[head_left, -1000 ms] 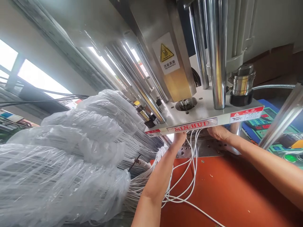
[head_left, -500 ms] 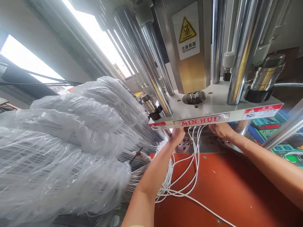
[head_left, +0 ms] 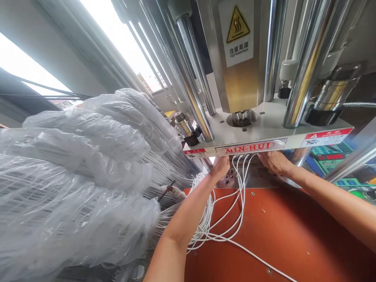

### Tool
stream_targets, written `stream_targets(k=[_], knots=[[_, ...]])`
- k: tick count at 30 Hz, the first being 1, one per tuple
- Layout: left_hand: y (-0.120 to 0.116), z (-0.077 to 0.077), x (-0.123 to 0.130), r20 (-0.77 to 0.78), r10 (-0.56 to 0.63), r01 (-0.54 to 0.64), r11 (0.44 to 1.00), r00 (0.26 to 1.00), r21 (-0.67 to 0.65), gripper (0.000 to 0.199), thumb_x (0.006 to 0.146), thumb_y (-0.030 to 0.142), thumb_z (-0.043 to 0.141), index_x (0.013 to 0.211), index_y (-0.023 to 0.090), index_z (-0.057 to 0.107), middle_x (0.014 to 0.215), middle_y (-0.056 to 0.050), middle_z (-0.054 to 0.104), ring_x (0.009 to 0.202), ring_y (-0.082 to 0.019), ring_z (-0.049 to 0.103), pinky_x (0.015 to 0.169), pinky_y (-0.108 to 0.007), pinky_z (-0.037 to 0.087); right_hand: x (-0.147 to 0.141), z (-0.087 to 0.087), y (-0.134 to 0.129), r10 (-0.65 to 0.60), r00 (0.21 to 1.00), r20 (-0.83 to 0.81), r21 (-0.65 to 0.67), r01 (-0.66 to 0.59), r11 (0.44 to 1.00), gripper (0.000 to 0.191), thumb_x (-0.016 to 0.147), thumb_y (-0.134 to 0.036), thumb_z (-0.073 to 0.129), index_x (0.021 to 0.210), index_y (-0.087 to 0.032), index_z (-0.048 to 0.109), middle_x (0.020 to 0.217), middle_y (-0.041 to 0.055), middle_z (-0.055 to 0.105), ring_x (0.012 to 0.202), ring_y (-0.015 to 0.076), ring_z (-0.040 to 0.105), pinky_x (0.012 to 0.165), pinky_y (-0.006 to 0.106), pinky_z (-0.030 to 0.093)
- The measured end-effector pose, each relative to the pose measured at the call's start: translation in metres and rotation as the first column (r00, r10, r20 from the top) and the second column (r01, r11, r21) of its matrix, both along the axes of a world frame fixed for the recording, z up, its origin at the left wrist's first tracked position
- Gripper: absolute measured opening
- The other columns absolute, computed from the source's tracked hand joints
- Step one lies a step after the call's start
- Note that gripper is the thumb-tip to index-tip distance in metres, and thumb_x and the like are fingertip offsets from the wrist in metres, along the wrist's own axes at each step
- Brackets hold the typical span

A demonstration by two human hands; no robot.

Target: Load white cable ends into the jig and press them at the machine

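Under the front plate of a machine (head_left: pixel 223 135), my left hand (head_left: pixel 221 165) reaches in at the left of several white cables (head_left: pixel 243 178). Its fingertips are hidden by the plate. My right hand (head_left: pixel 273 161) is under the same plate, to the right of the cables, with its fingers curled and their tips out of sight. Whether either hand grips anything cannot be made out. The cables run from beneath the plate down over a red-brown surface (head_left: pixel 264 231) and join a loose white bundle (head_left: pixel 205 219) at its left.
Plastic-wrapped cable bundles (head_left: pixel 117 164) fill the left side. Metal columns (head_left: pixel 305 66) rise from the machine around a central block with a high-temperature label (head_left: pixel 237 35). A control panel (head_left: pixel 329 156) stands at the right, behind a transparent tube-like bar.
The camera view has shifted slightly. Both hands remain under the plate, and a little more of my right hand's back shows. The cables lie nearly as before.
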State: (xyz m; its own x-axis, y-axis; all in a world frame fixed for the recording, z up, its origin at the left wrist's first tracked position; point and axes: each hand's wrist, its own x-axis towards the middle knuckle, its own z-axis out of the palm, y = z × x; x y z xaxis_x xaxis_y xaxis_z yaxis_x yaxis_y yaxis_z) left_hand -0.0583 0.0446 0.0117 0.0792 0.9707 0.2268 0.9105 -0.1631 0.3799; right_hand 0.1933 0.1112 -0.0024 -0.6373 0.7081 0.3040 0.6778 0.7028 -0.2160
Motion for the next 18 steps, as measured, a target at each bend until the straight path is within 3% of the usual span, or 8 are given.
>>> stream_targets(k=[3, 8, 11, 14, 18], knots=[[-0.007, 0.006, -0.003, 0.01, -0.07, 0.071, 0.997, 0.997, -0.015, 0.038, 0.081, 0.004, 0.044, 0.106, 0.019, 0.068, 0.101, -0.008, 0.072, 0.102, -0.026, 0.064, 0.096, -0.041, 0.049, -0.019, 0.011, -0.017, -0.006, 0.996, 0.089, 0.052, 0.001, 0.999, 0.036, 0.093, -0.026, 0.033, 0.101, -0.012, 0.065, 0.091, 0.0192, 0.067, 0.083, 0.0316, 0.06, 0.076, 0.047, 0.039], [-0.014, 0.002, -0.005, 0.021, -0.16, 0.158, 0.985, 0.987, 0.072, 0.054, 0.078, 0.0, 0.043, 0.12, 0.025, 0.064, 0.124, -0.004, 0.066, 0.119, -0.023, 0.056, 0.107, -0.042, 0.042, -0.043, 0.01, -0.032, 0.028, 0.994, 0.107, 0.042, -0.033, 0.999, 0.03, 0.091, -0.022, 0.036, 0.098, -0.016, 0.064, 0.093, 0.0144, 0.067, 0.084, 0.0274, 0.058, 0.079, 0.044, 0.036], [-0.014, -0.001, -0.006, 0.013, -0.16, 0.157, 0.981, 0.987, 0.116, 0.058, 0.075, -0.003, 0.042, 0.121, 0.024, 0.064, 0.129, -0.004, 0.063, 0.124, -0.023, 0.053, 0.109, -0.041, 0.04, -0.043, 0.005, -0.029, 0.059, 0.995, 0.082, 0.016, -0.061, 0.998, 0.03, 0.089, -0.022, 0.037, 0.097, -0.016, 0.065, 0.098, 0.0153, 0.067, 0.092, 0.0282, 0.056, 0.087, 0.047, 0.034], [-0.013, 0.002, -0.003, 0.049, -0.14, 0.137, 0.989, 0.989, 0.064, 0.058, 0.073, -0.004, 0.042, 0.119, 0.022, 0.066, 0.123, -0.006, 0.066, 0.117, -0.023, 0.058, 0.104, -0.038, 0.045, -0.037, 0.003, -0.024, 0.099, 0.995, 0.026, -0.007, -0.099, 0.995, 0.032, 0.089, -0.023, 0.037, 0.099, -0.016, 0.067, 0.102, 0.0161, 0.066, 0.097, 0.0304, 0.057, 0.091, 0.052, 0.034], [-0.019, 0.01, 0.007, 0.04, -0.12, 0.118, 0.991, 0.992, 0.059, 0.065, 0.074, -0.005, 0.042, 0.129, 0.025, 0.059, 0.128, -0.006, 0.063, 0.12, -0.024, 0.055, 0.106, -0.041, 0.042, -0.02, 0.006, -0.015, 0.098, 0.991, -0.088, -0.057, -0.103, 0.993, 0.041, 0.095, -0.027, 0.028, 0.1, -0.017, 0.067, 0.096, 0.0125, 0.069, 0.092, 0.0271, 0.061, 0.088, 0.045, 0.045]])
